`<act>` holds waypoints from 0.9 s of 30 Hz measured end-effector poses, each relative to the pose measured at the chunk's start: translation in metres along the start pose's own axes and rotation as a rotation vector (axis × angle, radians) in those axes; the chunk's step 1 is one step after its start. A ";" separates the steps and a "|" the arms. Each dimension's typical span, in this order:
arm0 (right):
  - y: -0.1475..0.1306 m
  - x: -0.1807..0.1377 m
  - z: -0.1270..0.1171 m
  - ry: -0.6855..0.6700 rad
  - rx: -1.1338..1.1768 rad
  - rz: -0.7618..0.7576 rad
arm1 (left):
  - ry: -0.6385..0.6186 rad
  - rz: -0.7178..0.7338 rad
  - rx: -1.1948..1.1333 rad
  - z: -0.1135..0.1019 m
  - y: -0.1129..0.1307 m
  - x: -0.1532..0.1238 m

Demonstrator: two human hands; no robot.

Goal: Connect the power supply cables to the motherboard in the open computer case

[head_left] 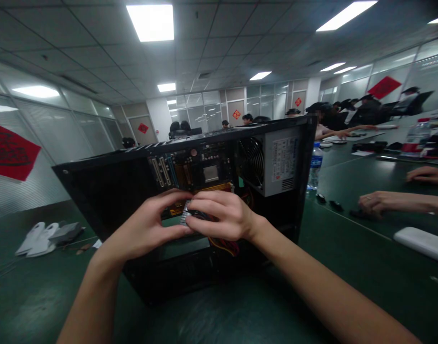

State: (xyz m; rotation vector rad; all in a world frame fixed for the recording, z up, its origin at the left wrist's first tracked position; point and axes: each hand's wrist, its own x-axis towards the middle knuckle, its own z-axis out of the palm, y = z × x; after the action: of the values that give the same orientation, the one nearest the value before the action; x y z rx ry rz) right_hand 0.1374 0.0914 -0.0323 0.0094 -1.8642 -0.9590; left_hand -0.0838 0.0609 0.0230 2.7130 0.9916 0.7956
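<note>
An open black computer case stands on its edge in front of me, its inside facing me. In the middle of the opening, my left hand and my right hand meet around a small heat sink with grey metal fins. My left thumb and fingers pinch its left side; my right fingers curl over the other side and hide most of it. Behind them is the motherboard with a square silver chip. A grey power supply sits at upper right, and coloured cables hang below my right hand.
Right of the case stands a water bottle. Another person's hand rests on the green table near small black items and a long white object. White pieces and a grey block lie left.
</note>
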 end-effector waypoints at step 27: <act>0.016 -0.044 0.017 -0.966 0.060 0.571 | -0.052 -0.493 -0.110 0.109 -0.032 0.037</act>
State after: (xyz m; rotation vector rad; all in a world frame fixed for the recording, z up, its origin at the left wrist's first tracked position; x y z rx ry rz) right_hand 0.1522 0.1308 -0.0591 -1.0554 -2.5276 -0.5104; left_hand -0.0206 0.1137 -0.0634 2.2357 1.4692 0.6549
